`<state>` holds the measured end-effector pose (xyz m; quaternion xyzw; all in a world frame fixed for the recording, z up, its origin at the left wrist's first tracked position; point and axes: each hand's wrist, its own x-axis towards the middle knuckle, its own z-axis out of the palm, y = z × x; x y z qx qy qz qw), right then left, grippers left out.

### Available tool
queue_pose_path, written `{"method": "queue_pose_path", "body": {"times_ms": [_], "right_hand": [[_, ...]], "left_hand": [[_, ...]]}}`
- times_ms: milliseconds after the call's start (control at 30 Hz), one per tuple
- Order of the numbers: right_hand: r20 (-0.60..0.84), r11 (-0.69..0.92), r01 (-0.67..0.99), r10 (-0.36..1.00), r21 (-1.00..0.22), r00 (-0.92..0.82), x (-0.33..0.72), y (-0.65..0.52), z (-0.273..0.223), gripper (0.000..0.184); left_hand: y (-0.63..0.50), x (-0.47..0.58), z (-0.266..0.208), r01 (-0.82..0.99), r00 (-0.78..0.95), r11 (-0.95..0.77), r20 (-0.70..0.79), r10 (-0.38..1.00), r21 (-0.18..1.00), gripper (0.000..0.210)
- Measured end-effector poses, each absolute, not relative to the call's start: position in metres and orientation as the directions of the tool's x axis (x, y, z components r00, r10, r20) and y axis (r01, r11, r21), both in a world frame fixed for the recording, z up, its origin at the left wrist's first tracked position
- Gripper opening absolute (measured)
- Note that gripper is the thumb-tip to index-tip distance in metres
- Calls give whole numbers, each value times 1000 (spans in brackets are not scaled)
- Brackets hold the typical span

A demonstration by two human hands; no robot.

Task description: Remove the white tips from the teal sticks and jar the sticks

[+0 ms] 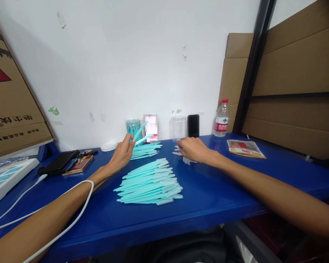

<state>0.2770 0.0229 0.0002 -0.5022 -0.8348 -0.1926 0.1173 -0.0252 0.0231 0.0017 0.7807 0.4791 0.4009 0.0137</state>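
Two teal sticks [138, 134] are held behind the pile [150, 182], pinched by the left hand [123, 149], fingers closed. Caps [186, 160] behind-right of the pile are partly hidden by the right hand [194, 149]; fingers are curled down, grip can't be told. Farther behind-right of the pile, jar [178, 128], phone [193, 126], bottle [221, 123] are lined up.
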Motion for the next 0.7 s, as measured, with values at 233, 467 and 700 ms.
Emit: {"method": "queue_pose_path", "body": {"times_ms": [233,467,700], "right_hand": [[659,491,862,691,-128,-296,272,20,10,13],[413,441,138,891,-887,-190,263,11,21,11],[319,312,-68,922,-948,-217,263,6,24,13]], "left_hand": [[19,-22,3,734,229,-542,603,764,409,19],[19,-22,1,728,250,-556,600,760,401,18],[17,-21,2,729,257,-560,602,756,393,18]]}}
